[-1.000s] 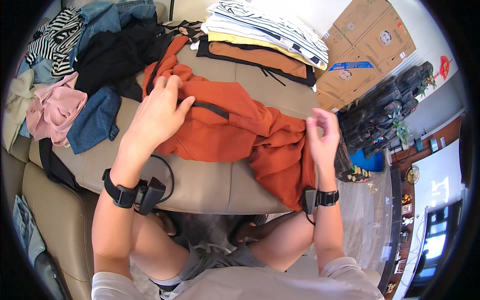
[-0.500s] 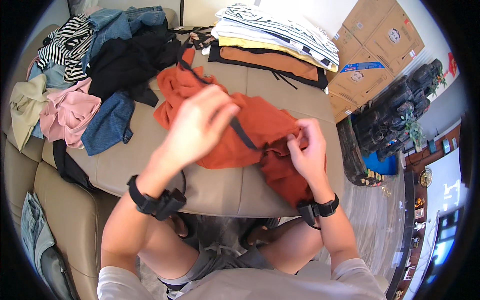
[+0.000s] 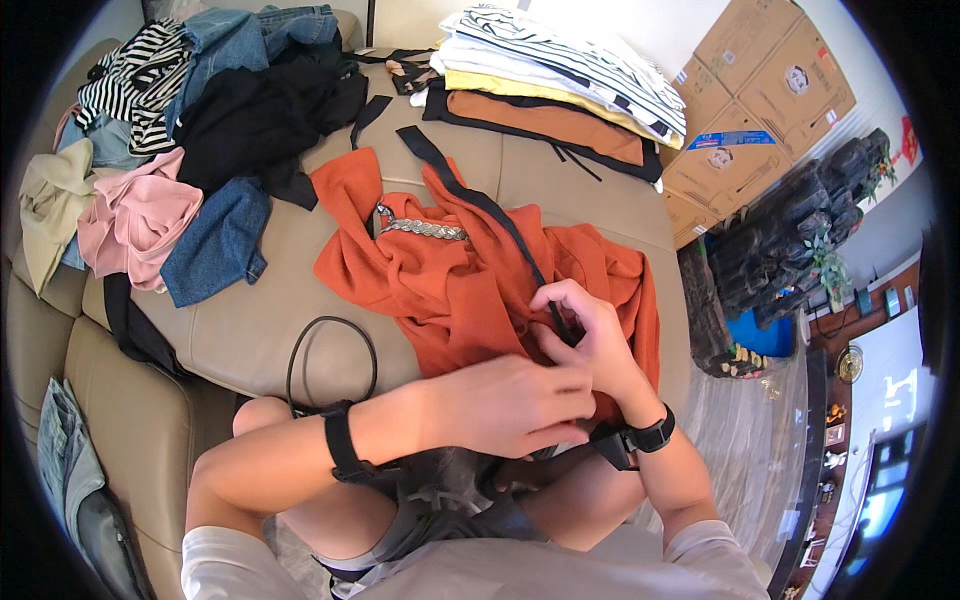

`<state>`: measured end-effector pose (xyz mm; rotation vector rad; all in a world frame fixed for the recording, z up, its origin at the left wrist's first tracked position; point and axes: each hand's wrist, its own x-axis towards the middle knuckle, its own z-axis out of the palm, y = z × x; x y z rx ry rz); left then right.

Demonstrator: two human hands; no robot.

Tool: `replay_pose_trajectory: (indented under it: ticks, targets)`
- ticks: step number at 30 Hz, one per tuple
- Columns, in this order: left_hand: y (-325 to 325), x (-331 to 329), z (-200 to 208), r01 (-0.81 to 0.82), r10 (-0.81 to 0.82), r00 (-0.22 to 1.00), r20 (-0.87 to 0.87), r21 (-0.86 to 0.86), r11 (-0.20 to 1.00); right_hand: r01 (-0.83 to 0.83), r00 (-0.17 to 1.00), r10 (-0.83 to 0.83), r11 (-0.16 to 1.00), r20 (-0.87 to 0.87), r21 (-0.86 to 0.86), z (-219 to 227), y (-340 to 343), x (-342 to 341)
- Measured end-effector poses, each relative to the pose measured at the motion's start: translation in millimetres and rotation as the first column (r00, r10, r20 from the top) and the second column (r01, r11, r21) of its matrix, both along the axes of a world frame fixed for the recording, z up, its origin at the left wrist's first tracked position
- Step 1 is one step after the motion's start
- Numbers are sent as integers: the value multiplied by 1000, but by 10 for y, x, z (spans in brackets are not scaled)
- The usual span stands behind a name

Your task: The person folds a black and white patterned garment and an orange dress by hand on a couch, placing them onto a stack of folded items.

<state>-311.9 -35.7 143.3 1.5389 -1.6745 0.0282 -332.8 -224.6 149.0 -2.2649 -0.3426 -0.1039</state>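
An orange garment (image 3: 440, 270) lies crumpled across the tan leather surface, with a silver braided trim (image 3: 425, 229) near its middle. A long black strap (image 3: 490, 212) runs over it from the far side toward me. My right hand (image 3: 588, 335) pinches the strap's near part between thumb and fingers, above the garment's right side. Just left of and below it, my left hand (image 3: 510, 405) reaches across the garment's near edge, slightly blurred. Its fingers look apart, and nothing shows between them. The garment's nearest part is hidden under my hands.
Loose clothes, including a pink garment (image 3: 140, 220), a black one (image 3: 265, 130) and denim (image 3: 215, 245), heap at the left. A folded stack (image 3: 560, 90) lies at the back. Cardboard boxes (image 3: 770, 90) and a dark rockery (image 3: 790, 230) stand right. A black cable loop (image 3: 290, 370) rises near my left forearm.
My left hand has moved down and right from over the garment to beside my right hand. The garment lies more bunched, its silver trim now showing. The black strap now stretches straighter toward my right hand.
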Motion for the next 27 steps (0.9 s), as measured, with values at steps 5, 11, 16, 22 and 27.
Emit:
replay_pose_trajectory:
  ticks: [5,11,16,22,27]
  targets:
    - [232,618,296,-506,537,839,84,-241,828,23,982,-53,986,180,165,-31,-211,-74]
    - [826,1442,-353,-879,897,440,-51,183,441,128,905,-261,919,334,373,91,-445,-83]
    - [993,1690,-352,-557,736,636,-232,522,646,296,813,-489,815,317,498,58,-820,-29]
    - [1016,1713,-98,-860,820,501,-275,-259,439,401,556,-743,632,372,663,-138,-1332,167]
    - [996,1501,308,-775,586,608,-536,-561,291,459,562,-816,445,137,769,-323,-1692,189]
